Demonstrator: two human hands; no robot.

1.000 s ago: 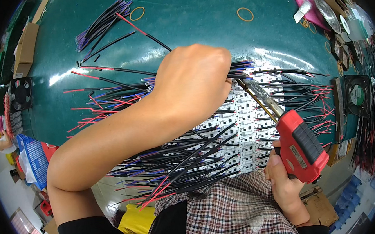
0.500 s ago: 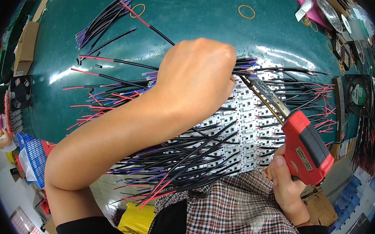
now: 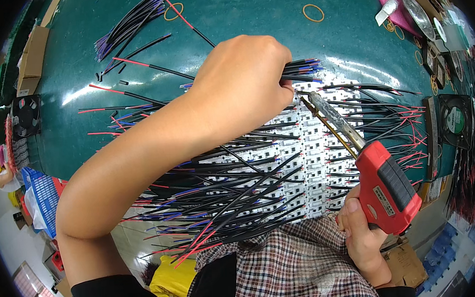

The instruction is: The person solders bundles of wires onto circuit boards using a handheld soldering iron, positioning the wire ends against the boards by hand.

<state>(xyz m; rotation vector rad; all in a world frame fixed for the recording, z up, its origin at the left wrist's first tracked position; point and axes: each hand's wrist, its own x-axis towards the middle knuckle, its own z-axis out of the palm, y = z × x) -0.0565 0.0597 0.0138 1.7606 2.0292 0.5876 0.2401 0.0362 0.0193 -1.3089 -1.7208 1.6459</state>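
My left hand point(image 3: 246, 78) is closed around a bundle of black sleeved wires point(image 3: 303, 68); their blue and red ends stick out past the knuckles on the right. My fingertips, mostly hidden under the hand, are by the far edge of a panel of white circuit boards point(image 3: 313, 159). In my right hand point(image 3: 361, 228) is a red soldering gun point(image 3: 388, 189) with a black grip strip. Its tip and a thin brass-coloured tube beside it point at the far boards, close to the left fingers. Rows of black wires point(image 3: 241, 195) with red and blue ends run off both sides of the panel.
A loose wire bundle point(image 3: 133, 25) and rubber bands point(image 3: 313, 13) lie on the green tabletop point(image 3: 243, 11). Small fans stand at the left point(image 3: 26, 117) and right point(image 3: 454, 121). Reels and a pink sheet point(image 3: 391, 10) crowd the far right. Checked cloth point(image 3: 291, 267) covers my lap.
My left hand has shifted slightly away from me and to the left, with the wire bundle raised off the board edge. The soldering gun has moved only a little.
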